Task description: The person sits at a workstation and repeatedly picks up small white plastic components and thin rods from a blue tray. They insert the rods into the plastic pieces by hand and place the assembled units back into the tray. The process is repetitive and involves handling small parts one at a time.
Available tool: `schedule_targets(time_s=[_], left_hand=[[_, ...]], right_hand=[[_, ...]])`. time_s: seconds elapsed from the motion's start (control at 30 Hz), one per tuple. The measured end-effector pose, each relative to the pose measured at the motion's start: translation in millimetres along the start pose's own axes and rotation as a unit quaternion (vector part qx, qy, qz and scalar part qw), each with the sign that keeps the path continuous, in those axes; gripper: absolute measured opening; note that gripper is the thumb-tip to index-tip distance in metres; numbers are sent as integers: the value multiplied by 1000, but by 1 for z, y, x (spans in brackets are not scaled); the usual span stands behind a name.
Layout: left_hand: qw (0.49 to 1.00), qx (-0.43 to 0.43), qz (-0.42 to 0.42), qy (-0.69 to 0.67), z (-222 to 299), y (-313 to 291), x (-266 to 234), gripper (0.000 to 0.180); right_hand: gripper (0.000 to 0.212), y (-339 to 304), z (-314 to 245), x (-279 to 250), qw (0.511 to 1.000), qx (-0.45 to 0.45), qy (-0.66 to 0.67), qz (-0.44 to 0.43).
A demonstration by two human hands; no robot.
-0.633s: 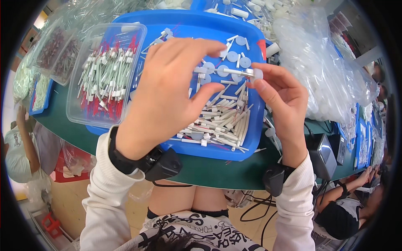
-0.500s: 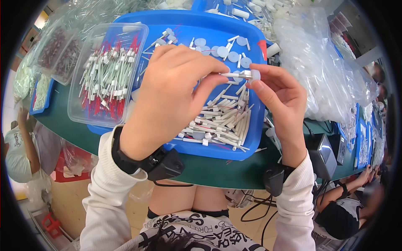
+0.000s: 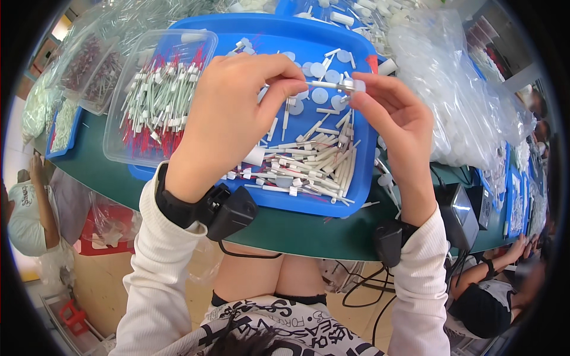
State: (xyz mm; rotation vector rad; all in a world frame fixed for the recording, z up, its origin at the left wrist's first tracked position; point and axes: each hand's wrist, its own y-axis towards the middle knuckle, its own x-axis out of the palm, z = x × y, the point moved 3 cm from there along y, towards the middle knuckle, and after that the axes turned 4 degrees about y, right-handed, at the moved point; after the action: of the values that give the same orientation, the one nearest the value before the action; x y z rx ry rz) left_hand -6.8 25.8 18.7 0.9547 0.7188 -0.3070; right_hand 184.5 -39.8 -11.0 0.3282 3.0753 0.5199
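Over the blue tray (image 3: 270, 22), both my hands work on one slim part with a white sleeve (image 3: 322, 85) and a silvery section near its right end. Finger and thumb of my left hand (image 3: 228, 113) pinch its left tip, where a thin end shows. My right hand (image 3: 407, 124) is closed at the other end, gripping a translucent white round cap (image 3: 358, 86) between thumb and fingers. Beneath lie several similar white-sleeved parts (image 3: 332, 169) in a heap. Several translucent discs (image 3: 319, 95) are scattered in the far half of the tray.
A clear plastic box (image 3: 113, 133) full of red-tipped wired parts overlaps the tray's left side. Large clear bags (image 3: 436, 89) bulge at the right. A dark boxy device (image 3: 456, 219) with cables stands on the green table (image 3: 285, 228) near the right forearm. Other people sit at both sides.
Both hands have shifted slightly away from me. The left fingertips have slid left along the part, so more of its white sleeve shows between the hands.
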Motion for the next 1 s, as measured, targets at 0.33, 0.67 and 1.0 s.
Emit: schedule_targets(time_s=[0.33, 0.67, 1.0], left_hand=[[1000, -25, -4, 6, -3, -2, -2, 9], [997, -67, 7, -49, -5, -2, -1, 9], [999, -42, -4, 24, -6, -4, 0, 9]], right_hand=[[26, 7, -3, 4, 1000, 3, 14, -23], [27, 13, 0, 13, 999, -27, 17, -30], [31, 4, -11, 14, 968, -198, -147, -33]])
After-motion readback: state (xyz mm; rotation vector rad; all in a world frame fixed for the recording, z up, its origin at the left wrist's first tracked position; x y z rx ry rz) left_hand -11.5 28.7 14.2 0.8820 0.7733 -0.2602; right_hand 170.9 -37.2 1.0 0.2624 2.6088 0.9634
